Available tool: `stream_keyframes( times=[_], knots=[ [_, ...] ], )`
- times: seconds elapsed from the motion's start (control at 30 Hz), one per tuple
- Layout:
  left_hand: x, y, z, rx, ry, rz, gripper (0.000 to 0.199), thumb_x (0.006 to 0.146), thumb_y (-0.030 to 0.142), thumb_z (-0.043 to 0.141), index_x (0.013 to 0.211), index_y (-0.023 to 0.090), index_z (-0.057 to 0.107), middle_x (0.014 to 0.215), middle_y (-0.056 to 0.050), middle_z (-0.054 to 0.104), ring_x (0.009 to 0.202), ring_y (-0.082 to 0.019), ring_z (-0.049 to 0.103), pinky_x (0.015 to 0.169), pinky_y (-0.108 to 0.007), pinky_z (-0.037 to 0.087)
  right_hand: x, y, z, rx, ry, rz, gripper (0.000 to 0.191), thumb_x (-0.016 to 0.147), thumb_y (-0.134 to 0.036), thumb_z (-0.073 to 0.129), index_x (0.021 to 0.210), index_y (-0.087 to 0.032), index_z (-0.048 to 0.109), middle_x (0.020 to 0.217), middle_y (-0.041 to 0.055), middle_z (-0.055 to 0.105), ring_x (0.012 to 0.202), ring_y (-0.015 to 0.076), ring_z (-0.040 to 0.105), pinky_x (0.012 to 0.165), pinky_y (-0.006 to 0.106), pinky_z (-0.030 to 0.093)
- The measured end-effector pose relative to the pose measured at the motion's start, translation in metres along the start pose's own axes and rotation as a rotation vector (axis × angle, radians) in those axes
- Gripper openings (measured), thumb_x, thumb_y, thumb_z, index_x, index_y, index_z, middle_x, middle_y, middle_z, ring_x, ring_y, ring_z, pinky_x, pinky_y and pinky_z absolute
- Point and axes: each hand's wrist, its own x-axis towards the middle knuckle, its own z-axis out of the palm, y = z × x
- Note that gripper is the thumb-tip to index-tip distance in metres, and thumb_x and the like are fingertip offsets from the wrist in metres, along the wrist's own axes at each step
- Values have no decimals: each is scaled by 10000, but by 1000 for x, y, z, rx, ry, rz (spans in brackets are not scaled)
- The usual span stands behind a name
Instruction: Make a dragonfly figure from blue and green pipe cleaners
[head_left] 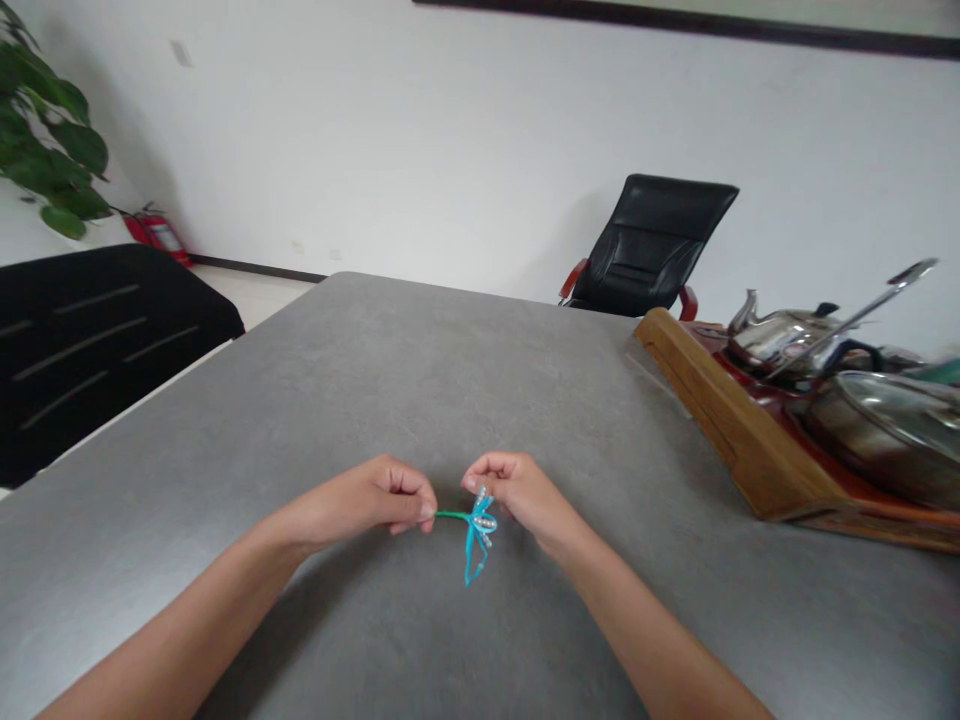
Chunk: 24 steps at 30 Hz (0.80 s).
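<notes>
**A:** From your head camera, where's the flower?

**B:** The turquoise ribbon flower (478,530) is right in front of you, between your hands, with its longest ribbon loop drooping toward 6 o'clock.

**A:** And your fingers?

**B:** Both hands are pinching narrowly. Your left hand (356,497) is curled, gripping the end of the green stem (448,515) between thumb and fingers. Your right hand (521,495) has its fingertips (472,478) closed on the beaded top of the flower.

**A:** What's around you?

**B:** Your forearms reach across a grey tabletop (315,400). At 2 o'clock, a wooden tray (731,430) carries a steel kettle (780,335) and a glass-lidded pot (877,430). A black leather armchair (649,245) stands beyond the table at 1 o'clock. Around 10 o'clock you have a black seat (97,340), and past it, a red fire extinguisher (157,232) on the floor by the wall, under the leaves of a green plant (52,130).
</notes>
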Motion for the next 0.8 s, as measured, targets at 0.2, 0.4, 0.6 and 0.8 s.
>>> stream_keyframes(
  times=[0.2, 0.4, 0.6, 0.8],
  knots=[
    [2, -5, 1, 46, -61, 14, 198, 799, 251, 519, 728, 141, 669, 529, 52, 449, 508, -83, 362, 510, -205, 257, -1, 1, 0, -58, 19, -113, 156, 692, -313, 640, 668, -159, 647, 510, -57, 416, 482, 81, 317, 482, 225, 238],
    [3, -8, 1, 95, -61, 5, 190, 790, 218, 506, 736, 145, 672, 534, 52, 450, 511, -85, 366, 508, -202, 262, -2, -2, 0, -171, 68, -238, 166, 730, -309, 610, 701, -153, 660, 540, -50, 416, 506, 91, 325, 499, 237, 250],
    [3, -8, 2, 119, -38, -4, 195, 785, 225, 504, 724, 143, 669, 537, 51, 460, 513, -85, 372, 506, -198, 263, -14, -16, 2, -332, 129, -303, 151, 768, -256, 579, 707, -151, 669, 498, -68, 333, 487, 89, 312, 475, 233, 226],
    [5, -8, 1, 153, 8, 1, 218, 789, 252, 495, 712, 143, 667, 540, 52, 462, 515, -84, 374, 507, -192, 271, -29, -31, 7, -467, 184, -363, 140, 781, -177, 561, 676, -161, 653, 496, -69, 343, 495, 85, 355, 493, 220, 255]
  ],
)
